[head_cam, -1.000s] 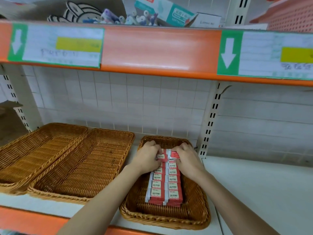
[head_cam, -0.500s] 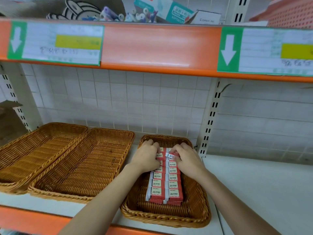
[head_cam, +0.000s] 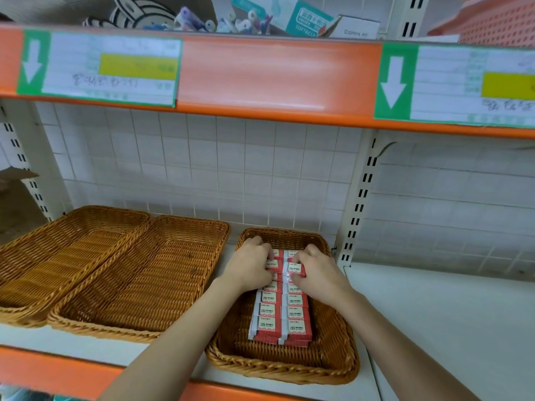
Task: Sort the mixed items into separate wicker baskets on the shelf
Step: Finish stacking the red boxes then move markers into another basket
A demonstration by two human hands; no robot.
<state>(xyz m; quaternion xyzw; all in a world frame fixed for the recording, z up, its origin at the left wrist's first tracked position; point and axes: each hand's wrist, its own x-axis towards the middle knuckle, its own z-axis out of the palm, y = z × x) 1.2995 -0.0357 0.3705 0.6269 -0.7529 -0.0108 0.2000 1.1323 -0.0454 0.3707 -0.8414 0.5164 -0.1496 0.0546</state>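
Both hands, left hand point(head_cam: 249, 267) and right hand point(head_cam: 318, 273), have shifted rearward, apparently pinching red-and-white eraser boxes point(head_cam: 282, 314) in the right-hand brown wicker basket point(head_cam: 289, 369); rows nearly complete.

- Light is even and fairly bright, coming from above and in front; nothing is harshly lit.
- The orange shelf edge point(head_cam: 278, 79) carries a soft whitish glare along its middle.
- Beneath that upper shelf the tiled back wall point(head_cam: 220, 163) darkens gently, and the far left corner sinks into shade.
- Soft shadow lies inside the wicker basket point(head_cam: 289, 369) under the forearms.
- Wide-angle distortion bows the shelf edges and the slotted upright point(head_cam: 359, 198) towards the borders.
- The price labels point(head_cam: 98, 70) are smeared and their handwriting is unreadable; the bottom left corner is blurred.
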